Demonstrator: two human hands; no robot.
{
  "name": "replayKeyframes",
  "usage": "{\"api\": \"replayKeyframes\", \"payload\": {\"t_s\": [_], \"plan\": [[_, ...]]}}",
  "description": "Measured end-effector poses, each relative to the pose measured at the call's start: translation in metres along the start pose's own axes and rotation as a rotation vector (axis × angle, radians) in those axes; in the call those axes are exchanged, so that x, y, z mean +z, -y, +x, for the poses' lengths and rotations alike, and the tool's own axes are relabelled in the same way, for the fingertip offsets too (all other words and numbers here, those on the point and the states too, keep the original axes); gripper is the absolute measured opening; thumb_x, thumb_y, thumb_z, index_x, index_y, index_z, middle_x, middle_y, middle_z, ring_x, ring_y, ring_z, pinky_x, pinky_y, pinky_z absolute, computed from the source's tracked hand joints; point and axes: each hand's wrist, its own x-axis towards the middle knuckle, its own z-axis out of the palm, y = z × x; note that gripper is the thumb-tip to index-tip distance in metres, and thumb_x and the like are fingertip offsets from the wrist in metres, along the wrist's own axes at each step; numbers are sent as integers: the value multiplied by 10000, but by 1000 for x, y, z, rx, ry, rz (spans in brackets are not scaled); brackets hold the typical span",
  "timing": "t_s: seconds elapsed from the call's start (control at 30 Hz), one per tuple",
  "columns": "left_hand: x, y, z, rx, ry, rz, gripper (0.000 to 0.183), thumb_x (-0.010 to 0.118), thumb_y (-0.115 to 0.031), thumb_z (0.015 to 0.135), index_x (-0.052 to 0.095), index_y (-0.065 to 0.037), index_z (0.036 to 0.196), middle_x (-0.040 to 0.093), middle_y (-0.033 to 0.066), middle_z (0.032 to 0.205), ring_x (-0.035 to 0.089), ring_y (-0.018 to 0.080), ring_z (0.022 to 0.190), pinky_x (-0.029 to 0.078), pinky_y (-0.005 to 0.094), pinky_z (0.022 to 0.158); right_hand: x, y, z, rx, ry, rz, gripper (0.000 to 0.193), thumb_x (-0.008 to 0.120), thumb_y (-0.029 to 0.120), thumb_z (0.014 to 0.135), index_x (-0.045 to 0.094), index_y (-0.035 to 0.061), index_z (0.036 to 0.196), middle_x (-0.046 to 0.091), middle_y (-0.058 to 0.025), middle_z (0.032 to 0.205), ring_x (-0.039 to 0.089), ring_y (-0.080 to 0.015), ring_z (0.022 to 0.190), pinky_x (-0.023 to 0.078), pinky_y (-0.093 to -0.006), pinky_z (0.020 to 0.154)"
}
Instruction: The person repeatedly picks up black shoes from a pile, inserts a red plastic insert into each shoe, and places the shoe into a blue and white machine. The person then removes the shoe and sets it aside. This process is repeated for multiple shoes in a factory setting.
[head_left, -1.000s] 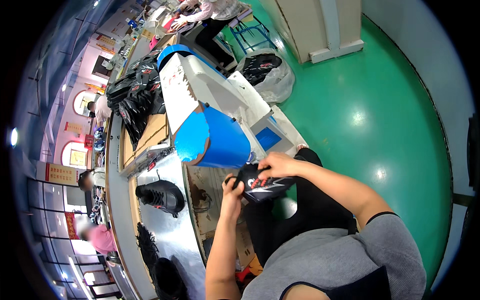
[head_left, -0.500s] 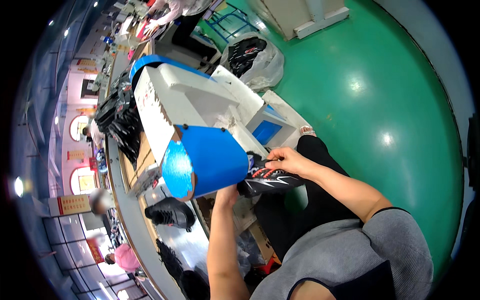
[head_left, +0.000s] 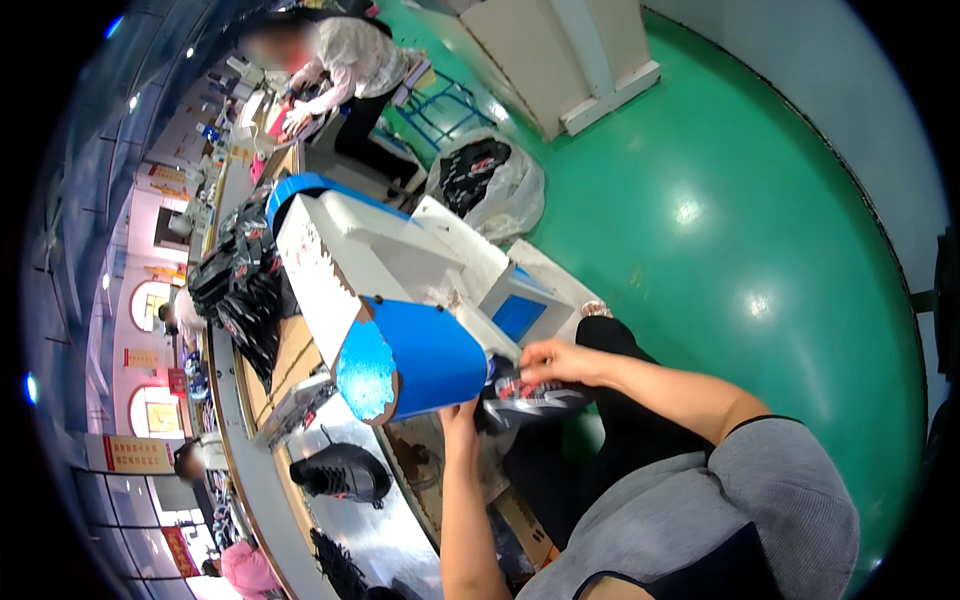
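Note:
A black shoe upper (head_left: 545, 402) with red and pale markings lies beneath the front of a blue and white machine (head_left: 430, 350), slightly blurred. My right hand (head_left: 556, 362) is closed on its upper edge, thumb and fingers pinched together. At the shoe's left end, just below the machine's blue head, is my left hand (head_left: 459, 416). Its fingers are mostly hidden by the machine and the shoe, so its grip does not show. The end of the shoe at the machine is also out of sight.
A black shoe (head_left: 340, 473) rests on the metal bench to the left, near black laces (head_left: 338, 565). Black uppers (head_left: 240, 285) are heaped beyond the machine. A plastic bag (head_left: 515, 195) of uppers stands on the green floor. Another person (head_left: 365, 60) works at the far left.
My view has tilted, so the machine and the shoe sit lower in it and more of the far person shows. Both hands stay at the shoe upper, which has turned slightly.

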Motion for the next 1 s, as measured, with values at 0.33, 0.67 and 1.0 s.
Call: {"api": "replayKeyframes", "payload": {"t_s": [0.33,0.67,1.0], "plan": [[-36,28,-116,-755,17,-918,551,503,-509,864,552,-50,1166,617,114,1140,618,287,985,499,498,869,58,24,-39,-472,525,-735,239,672,72,711,610,46,941,598,-64,954,478,-262,1012,405,-351,838],[-22,-17,-97,-247,65,-556,430,513,-41,708,523,-76,1137,598,29,1017,561,160,835,416,296,651,65,21,-43,-608,-155,-867,490,619,-70,630,602,70,1099,565,-45,1217,430,-304,1129,386,-379,950],[8,-5,-75,-159,-19,-322,482,474,-2,723,483,-57,1202,564,26,1069,530,176,975,394,333,902,50,10,-14,39,-156,-183,227,630,218,884,587,3,943,450,-1,673,438,-57,568,354,-239,487]]}}
